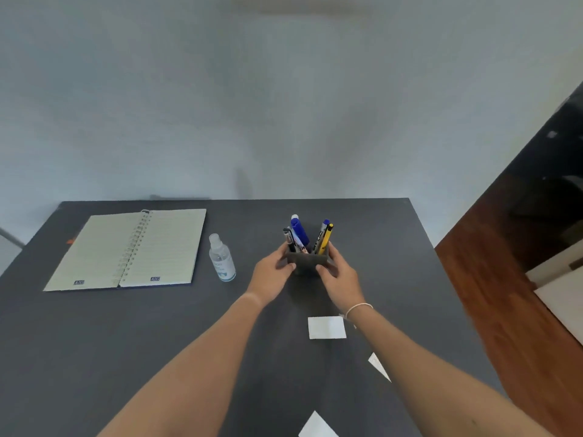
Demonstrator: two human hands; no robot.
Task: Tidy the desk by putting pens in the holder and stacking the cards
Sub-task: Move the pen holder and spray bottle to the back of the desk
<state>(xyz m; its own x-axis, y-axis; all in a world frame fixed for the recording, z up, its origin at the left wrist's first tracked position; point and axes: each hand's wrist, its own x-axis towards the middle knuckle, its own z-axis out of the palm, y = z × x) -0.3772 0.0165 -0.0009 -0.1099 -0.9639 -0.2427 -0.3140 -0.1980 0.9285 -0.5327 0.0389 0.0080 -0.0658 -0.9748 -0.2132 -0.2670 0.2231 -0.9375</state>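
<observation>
A dark grey pen holder (306, 261) stands on the dark desk (157, 335), right of centre. Several pens stick out of it, among them a blue marker (299, 230) and a yellow pen (326, 239). My left hand (272, 272) grips the holder's left side and my right hand (339, 275) grips its right side. A white card (326, 327) lies flat just below my right wrist. Another white card (378, 365) shows partly under my right forearm. A third white card (317, 425) lies at the bottom edge of the view.
An open spiral notebook (132, 249) lies at the back left of the desk. A clear sanitiser bottle (221, 258) stands between it and the holder. The desk's right edge runs beside a wooden floor (492, 279). A wall stands behind the desk.
</observation>
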